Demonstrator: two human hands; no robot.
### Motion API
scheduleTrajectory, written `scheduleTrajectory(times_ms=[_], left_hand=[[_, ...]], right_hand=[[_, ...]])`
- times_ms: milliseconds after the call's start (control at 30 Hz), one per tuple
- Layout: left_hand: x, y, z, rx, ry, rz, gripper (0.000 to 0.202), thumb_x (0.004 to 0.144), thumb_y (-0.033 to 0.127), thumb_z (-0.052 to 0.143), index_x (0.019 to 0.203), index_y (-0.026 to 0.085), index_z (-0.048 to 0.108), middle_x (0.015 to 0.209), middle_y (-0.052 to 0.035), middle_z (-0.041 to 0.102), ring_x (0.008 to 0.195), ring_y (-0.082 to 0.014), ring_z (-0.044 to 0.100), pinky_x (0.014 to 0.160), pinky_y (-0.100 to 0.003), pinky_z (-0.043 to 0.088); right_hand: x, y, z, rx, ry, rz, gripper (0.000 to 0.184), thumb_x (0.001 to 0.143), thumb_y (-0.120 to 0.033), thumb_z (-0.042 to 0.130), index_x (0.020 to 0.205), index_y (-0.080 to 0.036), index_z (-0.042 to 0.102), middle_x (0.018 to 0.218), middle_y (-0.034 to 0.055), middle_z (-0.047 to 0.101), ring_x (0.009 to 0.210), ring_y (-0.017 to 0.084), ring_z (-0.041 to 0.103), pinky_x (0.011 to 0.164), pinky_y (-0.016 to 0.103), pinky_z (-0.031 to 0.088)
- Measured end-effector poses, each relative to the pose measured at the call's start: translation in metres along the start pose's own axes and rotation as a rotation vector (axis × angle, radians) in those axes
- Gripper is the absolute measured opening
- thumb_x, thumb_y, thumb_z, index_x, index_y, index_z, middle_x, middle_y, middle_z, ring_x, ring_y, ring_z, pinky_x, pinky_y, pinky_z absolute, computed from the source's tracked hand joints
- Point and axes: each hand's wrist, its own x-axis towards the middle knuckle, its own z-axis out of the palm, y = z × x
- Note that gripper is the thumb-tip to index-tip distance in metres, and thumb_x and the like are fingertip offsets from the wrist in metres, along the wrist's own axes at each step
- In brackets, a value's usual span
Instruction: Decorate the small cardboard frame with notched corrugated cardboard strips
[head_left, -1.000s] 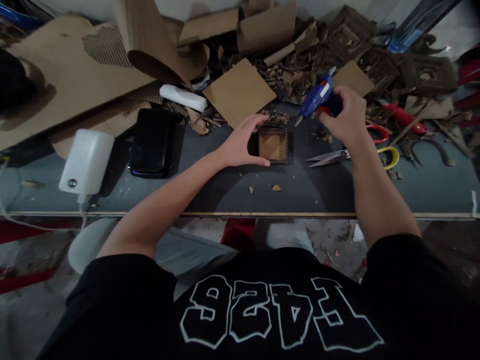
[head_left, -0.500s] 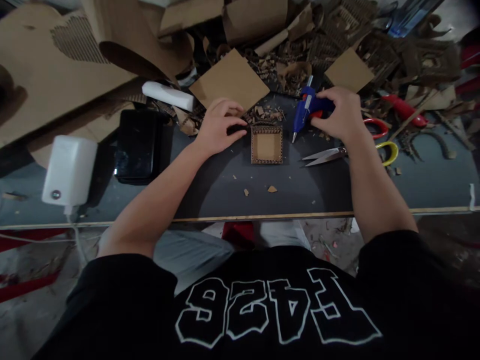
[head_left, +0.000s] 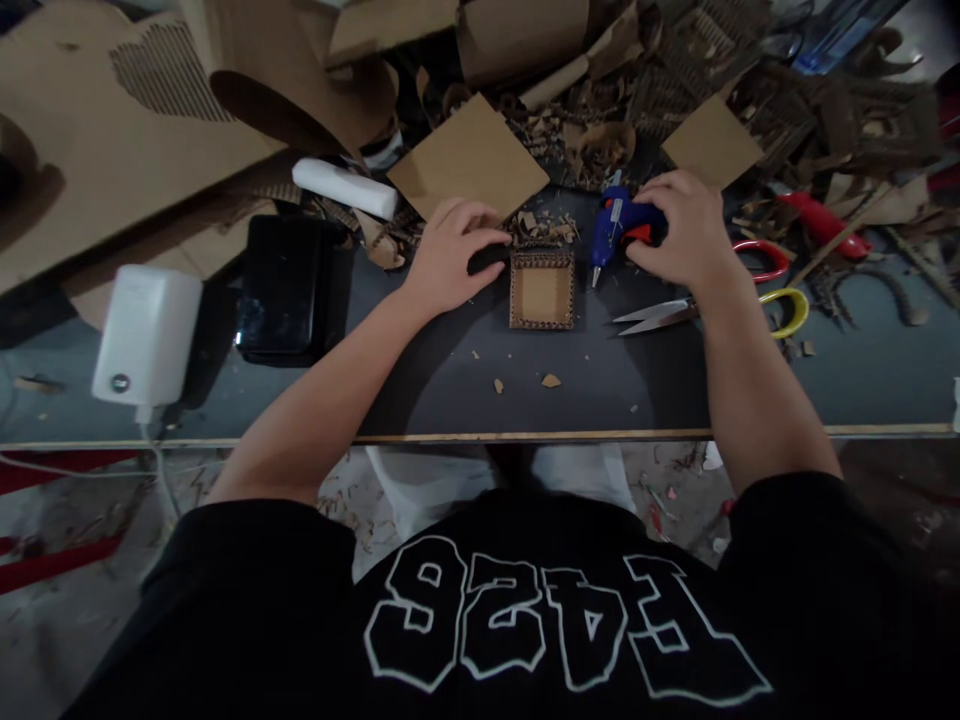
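The small cardboard tray [head_left: 541, 292] lies flat on the grey table [head_left: 600, 390], near its middle, open side up, with low corrugated walls on all four sides. The left hand [head_left: 450, 255] rests just beside the tray's left wall, fingers curled inward. A dark patch beneath the fingertips hides whether they pinch anything, so this cannot be told. The right hand [head_left: 686, 230] is closed around the body of the blue glue gun [head_left: 619, 225], just right of the tray, with the nozzle angled down toward the table and apart from the tray. Scissors [head_left: 660, 315] lie near the right wrist.

Handling, judged by appearance: the tray is light and thin-walled. It likely slides under a slight push and crushes under a hard pinch. Hold it by two opposite walls, or press on its floor. The glue gun is rigid plastic; grip the handle, clear of the metal nozzle
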Motion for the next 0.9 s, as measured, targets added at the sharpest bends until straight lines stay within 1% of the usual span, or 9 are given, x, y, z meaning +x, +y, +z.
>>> scheduleTrajectory(times_ms=[67,167,267,367,500,600,700,800,900], left_hand=[[0.001,0.004,0.003,0.021,-0.023,0.008,0.036,0.097,0.051,0.069,0.126,0.033,0.08,0.151,-0.0116,0.069,0.148,-0.0418,0.058,0.129,-0.072,0.042],[0.002,0.011,0.005,0.066,0.005,0.003,0.027,0.1,0.047,0.066,0.112,0.03,0.083,0.142,-0.0114,0.074,0.143,-0.0405,0.062,0.127,-0.071,0.046],[0.003,0.009,0.008,0.107,0.099,-0.004,0.024,0.102,0.041,0.063,0.099,0.029,0.083,0.128,-0.01,0.079,0.132,-0.0359,0.07,0.121,-0.065,0.053],[0.002,0.002,0.009,0.092,0.233,0.007,0.021,0.101,0.041,0.065,0.095,0.028,0.08,0.116,-0.0093,0.082,0.118,-0.0321,0.074,0.112,-0.059,0.059],[-0.001,0.011,0.005,-0.002,0.349,-0.041,0.026,0.103,0.05,0.065,0.095,0.028,0.077,0.109,-0.0082,0.081,0.109,-0.0286,0.075,0.109,-0.055,0.061],[-0.004,0.034,-0.001,-0.058,0.334,-0.037,0.033,0.106,0.055,0.061,0.093,0.028,0.075,0.108,-0.0081,0.079,0.109,-0.0277,0.075,0.112,-0.055,0.059],[-0.005,0.054,-0.002,-0.063,0.309,0.018,0.038,0.106,0.059,0.058,0.092,0.027,0.073,0.106,-0.0079,0.079,0.109,-0.0268,0.074,0.114,-0.055,0.058],[-0.005,0.059,0.001,-0.069,0.294,0.055,0.042,0.106,0.063,0.056,0.092,0.026,0.072,0.106,-0.0078,0.079,0.11,-0.0268,0.074,0.114,-0.055,0.057],[-0.006,0.055,0.006,-0.11,0.289,0.081,0.044,0.106,0.064,0.055,0.091,0.026,0.072,0.106,-0.0071,0.08,0.108,-0.0255,0.075,0.11,-0.052,0.059]], right_hand=[[-0.002,0.006,0.004,0.009,0.013,-0.035,0.051,0.092,-0.019,0.072,0.142,-0.011,0.066,0.161,0.0189,0.059,0.153,0.03,0.05,0.128,0.054,0.036],[-0.001,0.022,0.018,0.082,0.091,-0.148,0.046,0.093,-0.024,0.069,0.138,-0.016,0.069,0.16,0.0165,0.061,0.152,0.033,0.052,0.125,0.059,0.038],[0.004,0.038,0.036,0.166,0.277,-0.244,0.039,0.094,-0.038,0.07,0.133,-0.031,0.074,0.154,0.011,0.067,0.143,0.038,0.057,0.116,0.069,0.041],[0.007,0.038,0.044,0.194,0.469,-0.268,0.04,0.096,-0.048,0.07,0.135,-0.038,0.074,0.145,0.0081,0.072,0.134,0.039,0.061,0.111,0.069,0.043],[-0.003,0.011,0.032,0.129,0.566,-0.279,0.038,0.104,-0.053,0.06,0.136,-0.038,0.073,0.135,0.0093,0.077,0.125,0.039,0.065,0.11,0.066,0.044],[-0.016,-0.019,0.023,0.093,0.531,-0.358,0.04,0.107,-0.056,0.055,0.133,-0.032,0.074,0.125,0.0121,0.079,0.121,0.039,0.069,0.106,0.06,0.048],[-0.025,-0.044,0.024,0.109,0.464,-0.474,0.043,0.108,-0.058,0.058,0.134,-0.028,0.075,0.12,0.0118,0.08,0.116,0.037,0.072,0.102,0.055,0.051],[-0.027,-0.058,0.031,0.129,0.418,-0.499,0.034,0.113,-0.05,0.054,0.124,-0.029,0.079,0.109,0.0088,0.081,0.106,0.032,0.074,0.098,0.051,0.052],[-0.025,-0.061,0.036,0.122,0.434,-0.496,0.033,0.115,-0.043,0.051,0.115,-0.029,0.081,0.099,0.007,0.081,0.097,0.029,0.074,0.091,0.048,0.051]])
